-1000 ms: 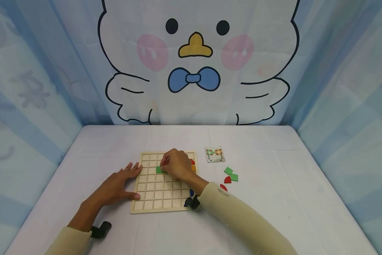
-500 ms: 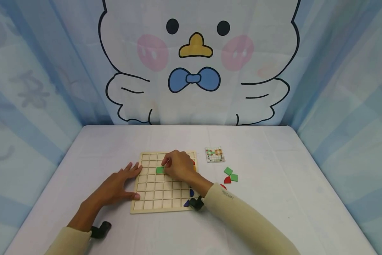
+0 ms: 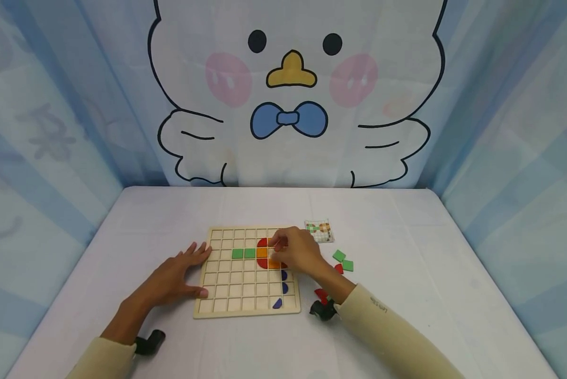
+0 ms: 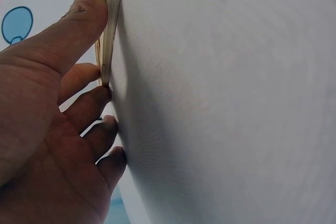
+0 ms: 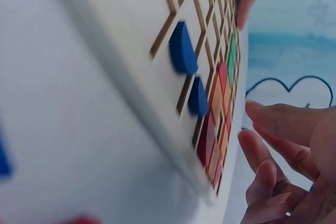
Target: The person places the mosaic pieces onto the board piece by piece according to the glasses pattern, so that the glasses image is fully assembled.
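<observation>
In the head view a wooden grid board lies on the table. My left hand rests at its left edge, fingers spread and thumb on the frame; the left wrist view shows the fingers along the board's side. Two green square tiles sit side by side in cells, left of red rounded pieces and orange squares. My right hand hovers over the board's right side, hiding some pieces. In the right wrist view its fingers are apart, holding nothing.
Blue pieces sit in the board's right columns. Right of the board lie loose green squares and red pieces. A small printed pattern card lies beyond the right hand. Patterned curtains surround the table.
My right hand has let go of the second green square and moved right, uncovering it and the red and orange pieces. The left hand stays in place.
</observation>
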`<state>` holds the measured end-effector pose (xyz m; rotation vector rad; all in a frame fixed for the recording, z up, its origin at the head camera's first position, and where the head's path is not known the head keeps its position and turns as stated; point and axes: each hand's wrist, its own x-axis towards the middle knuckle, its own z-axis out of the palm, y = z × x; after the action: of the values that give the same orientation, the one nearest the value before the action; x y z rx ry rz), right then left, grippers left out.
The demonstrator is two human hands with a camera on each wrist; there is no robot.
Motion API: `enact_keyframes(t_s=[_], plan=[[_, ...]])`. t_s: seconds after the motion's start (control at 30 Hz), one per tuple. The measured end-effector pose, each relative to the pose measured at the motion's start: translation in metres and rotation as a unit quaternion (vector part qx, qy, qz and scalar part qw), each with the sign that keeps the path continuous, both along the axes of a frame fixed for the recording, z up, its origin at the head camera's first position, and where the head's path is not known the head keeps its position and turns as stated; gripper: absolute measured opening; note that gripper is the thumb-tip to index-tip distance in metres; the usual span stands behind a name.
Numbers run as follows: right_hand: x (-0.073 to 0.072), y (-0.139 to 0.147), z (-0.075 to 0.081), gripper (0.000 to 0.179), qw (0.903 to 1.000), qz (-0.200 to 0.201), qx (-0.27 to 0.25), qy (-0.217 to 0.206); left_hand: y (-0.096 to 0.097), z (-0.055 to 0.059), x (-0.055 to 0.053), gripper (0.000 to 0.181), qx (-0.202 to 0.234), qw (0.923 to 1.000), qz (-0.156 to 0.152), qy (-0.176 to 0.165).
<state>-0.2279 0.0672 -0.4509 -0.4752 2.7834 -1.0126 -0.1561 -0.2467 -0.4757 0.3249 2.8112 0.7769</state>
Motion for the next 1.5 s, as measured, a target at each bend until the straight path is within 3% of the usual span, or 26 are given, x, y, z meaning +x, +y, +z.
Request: enact_keyframes(t_s=[0.43,0.63,0.87,1.03,1.5], plan=[[0.000,0.068,0.002,0.020,0.9937,-0.103,0.044,-0.013,-0.001,-0.001,0.002,0.113,0.000,1.0000,-0.002,-0.001],[-0.004,0.098,0.003,0.022,0.9916,-0.118,0.052,-0.014,0.000,0.000,0.002,0.113,-0.004,1.0000,0.000,0.004],[0.001,0.123,0.002,0.022,0.9923,-0.096,0.077,-0.015,0.001,0.002,0.003,0.112,-0.004,1.0000,0.001,0.003],[0.008,0.133,-0.001,0.019,0.9940,-0.052,0.094,-0.022,0.001,0.003,0.002,0.112,-0.003,1.0000,0.003,0.000],[0.016,0.138,-0.001,0.016,0.9886,0.008,0.150,0.003,0.000,-0.001,0.000,0.114,-0.002,1.0000,0.006,-0.005]])
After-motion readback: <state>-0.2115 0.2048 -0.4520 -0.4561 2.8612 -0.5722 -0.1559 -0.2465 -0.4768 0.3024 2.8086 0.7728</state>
